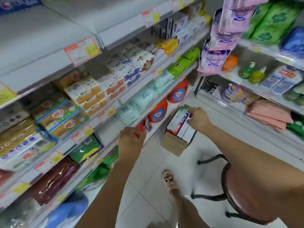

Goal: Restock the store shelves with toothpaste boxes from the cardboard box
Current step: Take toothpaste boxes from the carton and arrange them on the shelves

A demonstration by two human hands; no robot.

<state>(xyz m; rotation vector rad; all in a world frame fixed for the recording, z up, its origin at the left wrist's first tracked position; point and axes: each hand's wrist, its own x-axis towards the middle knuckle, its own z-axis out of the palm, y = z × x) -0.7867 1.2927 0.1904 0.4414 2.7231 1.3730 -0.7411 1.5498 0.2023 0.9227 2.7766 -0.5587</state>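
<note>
Pick step. Your right grip (198,120) pinches a toothpaste box (178,119) in the carton (172,143); left grip (130,135) holds a red box (141,127) at the shelf (156,130). Next, likely: lift it clear.

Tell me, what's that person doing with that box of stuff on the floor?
A person is filling shop shelves. Their right hand grips a toothpaste box standing upright in the cardboard box on the floor. Their left hand holds a red box at the edge of a low shelf. A stool stands beside them.
</note>
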